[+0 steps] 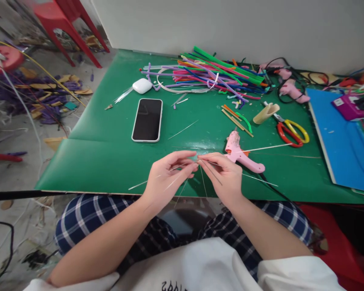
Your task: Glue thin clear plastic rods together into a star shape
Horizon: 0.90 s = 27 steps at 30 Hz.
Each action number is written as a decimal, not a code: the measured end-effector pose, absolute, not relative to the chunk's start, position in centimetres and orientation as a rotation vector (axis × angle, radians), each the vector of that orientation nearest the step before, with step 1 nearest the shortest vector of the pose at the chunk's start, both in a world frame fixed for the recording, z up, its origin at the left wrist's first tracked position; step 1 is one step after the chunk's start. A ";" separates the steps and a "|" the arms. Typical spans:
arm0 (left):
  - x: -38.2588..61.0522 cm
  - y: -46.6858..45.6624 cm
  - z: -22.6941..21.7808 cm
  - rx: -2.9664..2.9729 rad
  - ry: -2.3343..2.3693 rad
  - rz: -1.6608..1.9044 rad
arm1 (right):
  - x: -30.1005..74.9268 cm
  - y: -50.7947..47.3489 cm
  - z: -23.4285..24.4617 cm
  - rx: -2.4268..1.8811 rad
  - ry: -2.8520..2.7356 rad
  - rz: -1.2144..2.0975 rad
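Note:
Close together over the table's front edge, both hands pinch a bunch of thin whitish sticks (265, 147) that fan out in several directions. My left hand (165, 178) has its thumb and fingers closed near the point where the sticks meet. From the other side, my right hand (227, 176) grips the same meeting point with its fingertips. What joins the sticks there is hidden by the fingers. Just beyond my right hand lies a pink glue gun (238, 151), partly covered by it. One loose thin stick (183, 129) lies on the green table top (109, 161) ahead.
A phone (147, 120) and a white earbud case (142, 85) lie to the left. Colourful pipe cleaners (218, 74) are heaped at the back. Rightward are scissors (291, 131), a beige tube (266, 113), a second pink glue gun (293, 92) and a blue board (342, 141).

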State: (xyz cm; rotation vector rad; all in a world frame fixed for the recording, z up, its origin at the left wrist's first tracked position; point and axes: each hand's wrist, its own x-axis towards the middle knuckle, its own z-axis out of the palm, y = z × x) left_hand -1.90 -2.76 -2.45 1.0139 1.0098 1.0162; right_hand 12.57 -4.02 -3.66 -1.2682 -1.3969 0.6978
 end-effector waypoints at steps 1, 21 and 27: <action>-1.8 -2.8 -2.4 1.021 1.010 1.025 | 12.5 -4.0 -3.6 -1.271 -1.363 0.723; -1.2 -2.4 -2.9 0.882 1.018 1.010 | 12.9 -3.3 -3.8 -1.317 -1.256 0.914; -1.2 -2.4 -3.2 0.856 0.992 1.003 | 12.9 -3.2 -3.7 -1.350 -1.283 0.898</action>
